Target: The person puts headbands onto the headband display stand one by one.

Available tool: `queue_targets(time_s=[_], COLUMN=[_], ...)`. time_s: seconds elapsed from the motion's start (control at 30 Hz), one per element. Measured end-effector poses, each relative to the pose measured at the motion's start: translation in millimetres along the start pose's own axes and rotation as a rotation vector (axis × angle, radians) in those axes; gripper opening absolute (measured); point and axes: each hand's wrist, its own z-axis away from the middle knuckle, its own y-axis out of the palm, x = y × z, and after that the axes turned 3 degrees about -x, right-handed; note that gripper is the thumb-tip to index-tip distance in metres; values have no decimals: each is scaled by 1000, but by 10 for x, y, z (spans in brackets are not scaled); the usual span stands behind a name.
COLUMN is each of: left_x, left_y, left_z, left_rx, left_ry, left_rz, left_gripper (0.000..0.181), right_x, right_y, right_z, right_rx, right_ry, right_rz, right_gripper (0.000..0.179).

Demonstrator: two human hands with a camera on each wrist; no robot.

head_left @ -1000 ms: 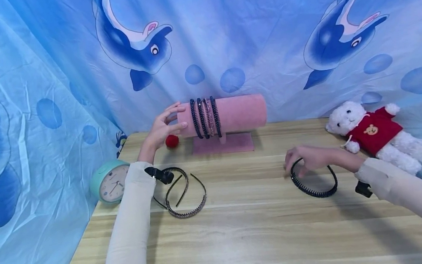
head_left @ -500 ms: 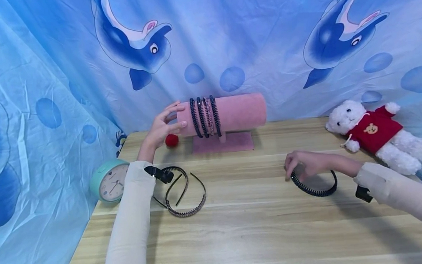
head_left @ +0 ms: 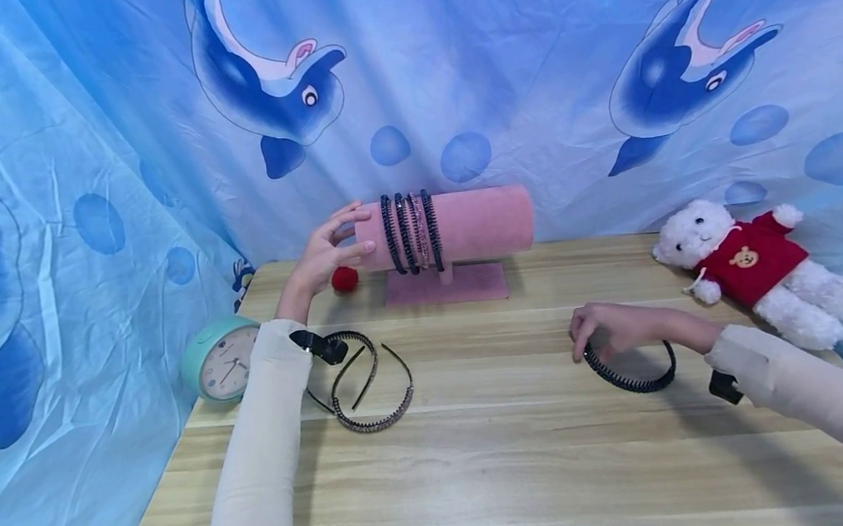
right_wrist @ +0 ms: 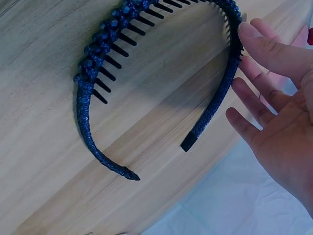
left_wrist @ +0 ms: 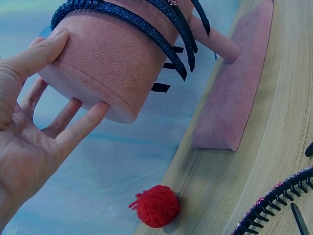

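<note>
A pink padded headband stand (head_left: 481, 223) lies across the back of the table, with several dark and pink beaded headbands (head_left: 392, 236) round its left part. My left hand (head_left: 321, 255) grips the roll's left end, thumb on one side and fingertips at the rim (left_wrist: 115, 115). Farther right, my right hand (head_left: 615, 328) pinches a dark blue beaded, toothed headband (right_wrist: 215, 110) between thumb and fingers at one side. In the head view, that headband's beaded arc (head_left: 631, 383) is low at the table, toward me; part of it is hidden behind the hand.
Two more toothed headbands (head_left: 375, 426) lie overlapping at the left, close to my left forearm. A mint alarm clock (head_left: 229, 365) stands at the left edge. A red yarn ball (head_left: 345, 279) sits beside the stand's base. At the right lies a white teddy bear (head_left: 746, 260) in red.
My right hand has come slightly lower over the headband and now covers the part that showed in front of it. My left hand has stayed on the stand.
</note>
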Motion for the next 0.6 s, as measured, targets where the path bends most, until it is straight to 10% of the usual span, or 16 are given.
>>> queue_targets(time_s=[0.6], left_x=[-142], left_y=[37], left_z=[80], left_rx=[15], left_ry=[-14], left_rz=[-21], left_gripper=[51], right_x=[-78], right_y=[69], right_z=[-37], right_rx=[-56], right_ry=[88], right_rz=[53], right_gripper=[28])
